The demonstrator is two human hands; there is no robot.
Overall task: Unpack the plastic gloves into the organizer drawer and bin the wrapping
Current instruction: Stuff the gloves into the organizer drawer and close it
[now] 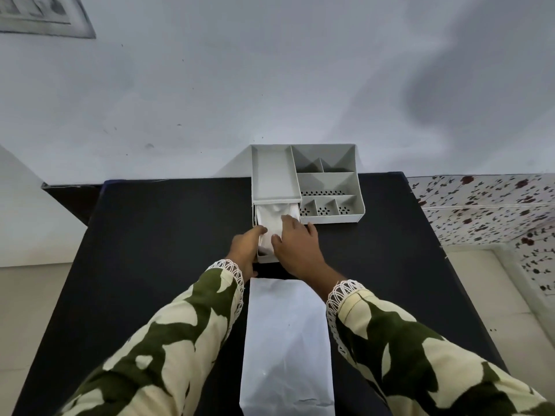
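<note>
A grey organizer (327,181) stands at the far edge of the black table (150,250). Its drawer (265,259) is pulled out toward me from under the left tray. Clear plastic gloves (274,217) lie inside the drawer. My right hand (295,246) rests flat on the gloves, fingers spread, pressing them down. At the drawer's left wall sits my left hand (244,249), its fingers curled over the rim and touching the gloves. A flat white paper wrapping (286,346) lies on the table between my forearms, close to me.
The organizer has several empty compartments, some with perforated floors. A pale wall rises right behind the table. A floral-patterned surface (486,205) adjoins the table on the right. Pale floor shows on both sides.
</note>
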